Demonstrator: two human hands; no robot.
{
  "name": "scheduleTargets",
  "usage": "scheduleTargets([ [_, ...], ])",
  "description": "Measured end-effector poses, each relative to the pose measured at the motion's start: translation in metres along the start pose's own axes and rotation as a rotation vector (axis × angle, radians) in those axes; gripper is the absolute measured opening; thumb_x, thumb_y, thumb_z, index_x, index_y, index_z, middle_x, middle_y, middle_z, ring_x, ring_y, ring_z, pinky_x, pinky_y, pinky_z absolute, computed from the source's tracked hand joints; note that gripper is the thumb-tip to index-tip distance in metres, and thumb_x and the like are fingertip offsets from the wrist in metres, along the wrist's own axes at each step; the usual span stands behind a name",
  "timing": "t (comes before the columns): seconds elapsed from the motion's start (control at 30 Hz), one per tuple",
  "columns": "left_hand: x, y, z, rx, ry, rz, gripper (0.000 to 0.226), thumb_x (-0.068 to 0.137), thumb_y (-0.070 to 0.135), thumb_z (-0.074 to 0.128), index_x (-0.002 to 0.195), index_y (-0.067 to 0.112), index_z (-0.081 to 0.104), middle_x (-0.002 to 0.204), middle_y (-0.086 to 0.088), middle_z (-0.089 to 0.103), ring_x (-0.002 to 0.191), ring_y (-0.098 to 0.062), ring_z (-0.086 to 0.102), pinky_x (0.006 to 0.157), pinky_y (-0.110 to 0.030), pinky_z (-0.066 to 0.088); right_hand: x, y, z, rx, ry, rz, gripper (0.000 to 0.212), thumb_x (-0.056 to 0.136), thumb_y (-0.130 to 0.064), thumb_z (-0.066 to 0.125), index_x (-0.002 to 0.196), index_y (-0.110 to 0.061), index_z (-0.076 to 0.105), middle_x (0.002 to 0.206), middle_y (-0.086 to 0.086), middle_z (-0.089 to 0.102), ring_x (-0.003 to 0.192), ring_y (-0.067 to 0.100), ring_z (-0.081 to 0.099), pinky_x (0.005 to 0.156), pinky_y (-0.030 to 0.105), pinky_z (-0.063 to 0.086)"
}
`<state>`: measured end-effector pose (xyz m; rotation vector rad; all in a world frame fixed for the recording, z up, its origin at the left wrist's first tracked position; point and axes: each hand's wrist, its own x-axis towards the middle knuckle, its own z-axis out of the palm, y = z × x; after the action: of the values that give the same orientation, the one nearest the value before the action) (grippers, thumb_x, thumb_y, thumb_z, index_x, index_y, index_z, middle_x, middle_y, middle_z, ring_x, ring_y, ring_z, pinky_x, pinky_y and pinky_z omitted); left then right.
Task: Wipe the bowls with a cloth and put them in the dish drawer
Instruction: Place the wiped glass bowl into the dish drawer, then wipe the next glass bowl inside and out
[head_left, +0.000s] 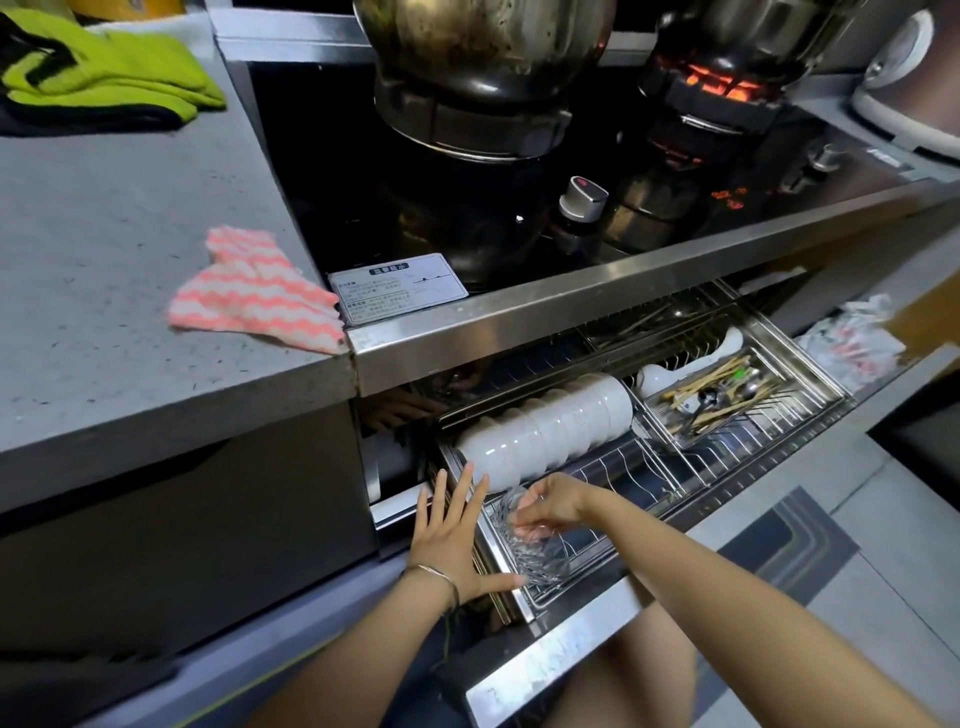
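Gripping the glass bowl by its rim, the right hand holds it at the front of the open drawer, left hand spread flat beside it; the bowl seems hard, slick and breakable.

— How's the feed on your end?
— Dim overall, from where I sit. The grey countertop gets soft, even light, but the hob is almost black. Only the burner glows orange there.
— Any glare?
— I see a bright streak along the steel front rail, and the white bowls are nearly blown out.
— Sharpness?
— Soft. The glass bowl held in the right hand is smeared, and the left hand is slightly blurred. Straight edges bow towards the corners, and I lose detail out there. Deep shadow fills the gap under the counter.
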<state>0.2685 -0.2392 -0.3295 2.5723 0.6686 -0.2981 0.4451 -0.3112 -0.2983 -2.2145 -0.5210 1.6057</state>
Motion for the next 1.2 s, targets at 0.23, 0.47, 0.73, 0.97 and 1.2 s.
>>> scheduleTargets([
  [0.23, -0.006, 0.006, -0.007, 0.083, -0.014, 0.008, 0.130, 0.045, 0.097, 0.009, 0.152, 0.026, -0.009, 0.152, -0.001, -0.033, 0.133, -0.023, -0.036, 0.109, -0.045, -0.023, -0.021, -0.005, -0.008, -0.387, 0.154, -0.116, 0.031, 0.085, -0.039, 0.069, 0.082, -0.008, 0.068, 0.109, 0.013, 0.070, 0.107, 0.026, 0.064, 0.093, 0.036, 0.048],
  [0.47, -0.032, 0.017, -0.080, 0.040, 0.059, 0.100, 0.062, 0.092, 0.057, 0.045, 0.144, 0.025, 0.034, 0.149, 0.001, 0.039, 0.138, -0.019, 0.032, 0.112, -0.033, 0.023, -0.095, -0.028, -0.017, -0.235, 0.324, -0.460, 0.017, 0.091, -0.023, 0.064, 0.105, -0.014, 0.063, 0.103, -0.001, 0.067, 0.098, 0.014, 0.063, 0.090, 0.024, 0.050],
  [0.73, -0.114, 0.027, -0.225, -0.107, 0.615, 0.482, 0.043, 0.091, 0.051, 0.039, 0.120, 0.028, 0.062, 0.118, 0.015, 0.062, 0.114, -0.004, 0.050, 0.095, -0.022, 0.040, -0.205, -0.105, -0.001, -0.067, 0.557, -0.982, 0.016, 0.093, -0.013, 0.059, 0.105, -0.014, 0.070, 0.102, -0.007, 0.071, 0.098, 0.001, 0.064, 0.087, 0.014, 0.048],
  [0.97, -0.152, -0.037, -0.280, -0.247, 0.796, 0.361, 0.031, 0.090, 0.048, 0.044, 0.111, 0.034, 0.063, 0.113, 0.019, 0.062, 0.113, -0.003, 0.053, 0.096, -0.018, 0.038, -0.223, -0.172, 0.037, -0.264, 0.624, -1.161, 0.017, 0.091, -0.025, 0.063, 0.108, -0.027, 0.066, 0.110, -0.019, 0.064, 0.109, -0.003, 0.055, 0.094, 0.011, 0.038],
  [1.2, -0.166, -0.092, -0.294, -0.165, 0.801, 0.193, 0.038, 0.086, 0.054, 0.041, 0.110, 0.034, 0.062, 0.112, 0.022, 0.060, 0.110, -0.001, 0.050, 0.091, 0.001, 0.026, -0.201, -0.215, 0.070, -0.477, 0.590, -1.212, 0.029, 0.089, -0.037, 0.063, 0.117, -0.027, 0.064, 0.117, -0.017, 0.061, 0.111, 0.002, 0.055, 0.096, 0.029, 0.046],
])
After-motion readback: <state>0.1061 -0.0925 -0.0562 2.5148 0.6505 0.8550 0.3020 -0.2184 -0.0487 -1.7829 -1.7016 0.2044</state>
